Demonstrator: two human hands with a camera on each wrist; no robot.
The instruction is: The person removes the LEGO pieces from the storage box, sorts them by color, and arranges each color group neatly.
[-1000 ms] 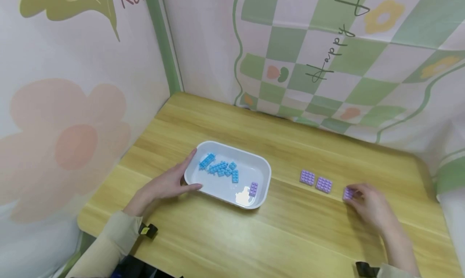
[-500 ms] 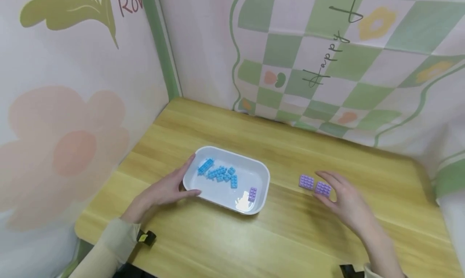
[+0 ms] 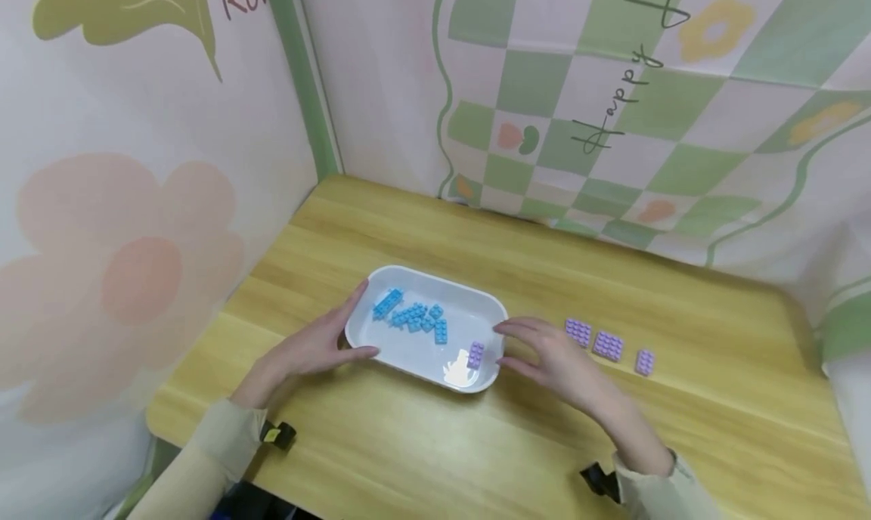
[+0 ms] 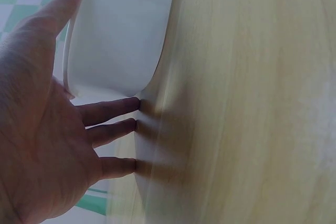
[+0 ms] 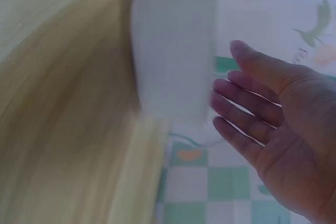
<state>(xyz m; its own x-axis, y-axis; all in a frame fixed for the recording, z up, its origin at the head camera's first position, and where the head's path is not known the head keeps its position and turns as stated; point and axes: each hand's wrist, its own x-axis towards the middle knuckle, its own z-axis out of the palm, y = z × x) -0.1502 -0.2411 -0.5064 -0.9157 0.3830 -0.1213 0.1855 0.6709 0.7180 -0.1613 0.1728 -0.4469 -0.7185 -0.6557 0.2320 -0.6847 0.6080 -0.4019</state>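
A white tray (image 3: 425,363) lies on the table, with several light blue toy bricks (image 3: 410,316) and one purple brick (image 3: 475,355) in it. My left hand (image 3: 314,342) spans the tray's left end, thumb on the near side and a finger at the far rim. The left wrist view has its other fingers (image 4: 113,132) straight, their tips at the tabletop. Over the right rim reaches my right hand (image 3: 558,357), fingers apart with nothing between them. Its palm and spread fingers also show in the right wrist view, beside the blurred tray (image 5: 176,45).
Right of the tray, two larger purple bricks (image 3: 608,346) and one smaller purple brick (image 3: 644,362) lie in a row on the wooden table (image 3: 422,444). A checkered green and white cloth (image 3: 599,112) hangs behind, and a flower-print wall (image 3: 143,225) stands at left.
My right hand has let go of the small purple brick at the row's right end and moved left, past the other two, to the tray's right rim. The left hand has stayed put.
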